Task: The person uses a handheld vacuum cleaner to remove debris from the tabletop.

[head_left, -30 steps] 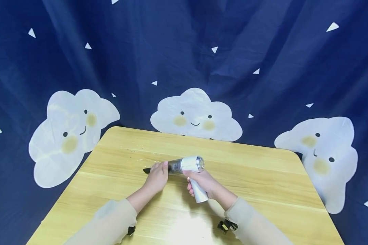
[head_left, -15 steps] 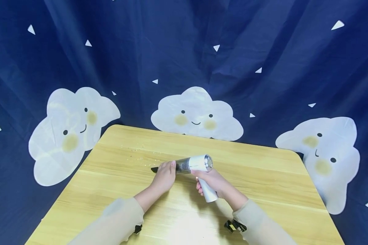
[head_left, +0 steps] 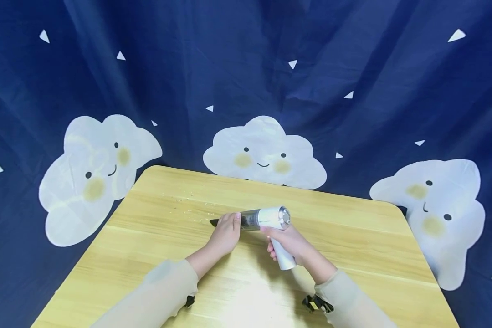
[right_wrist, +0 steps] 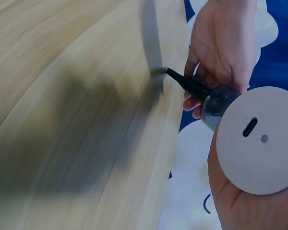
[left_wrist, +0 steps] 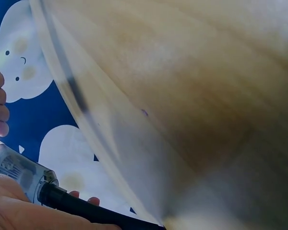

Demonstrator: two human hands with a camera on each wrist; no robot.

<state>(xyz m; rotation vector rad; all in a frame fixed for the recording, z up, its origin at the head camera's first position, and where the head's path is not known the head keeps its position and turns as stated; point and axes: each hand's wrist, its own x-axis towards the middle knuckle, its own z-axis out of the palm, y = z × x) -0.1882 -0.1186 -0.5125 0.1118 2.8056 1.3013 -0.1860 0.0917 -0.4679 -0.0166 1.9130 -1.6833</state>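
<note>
A white handheld vacuum cleaner [head_left: 270, 217] with a see-through dust cup [head_left: 251, 220] is held low over the table, its tip toward the left. Around the black nozzle [left_wrist: 86, 207] at its front, my left hand [head_left: 226, 234] is wrapped, covering much of it. My right hand [head_left: 291, 243] grips the white handle [head_left: 284, 255]. In the right wrist view, the round handle end [right_wrist: 259, 143] shows a dark slot, and the nozzle tip is at or near the tabletop. Whether it touches I cannot tell. Small pale crumbs [head_left: 188, 211] lie scattered beyond the nozzle.
The wooden table [head_left: 344, 255] has rounded far corners. Behind it hangs a dark blue curtain [head_left: 246, 54] with smiling white clouds [head_left: 266, 155]. A dark band or strap [head_left: 317, 304] sits at my right sleeve, and glare brightens the near tabletop.
Both hands and the vacuum cleaner have shifted right together, and slightly farther from me. More crumbs now show to the left of the nozzle tip. Both grips look unchanged.
</note>
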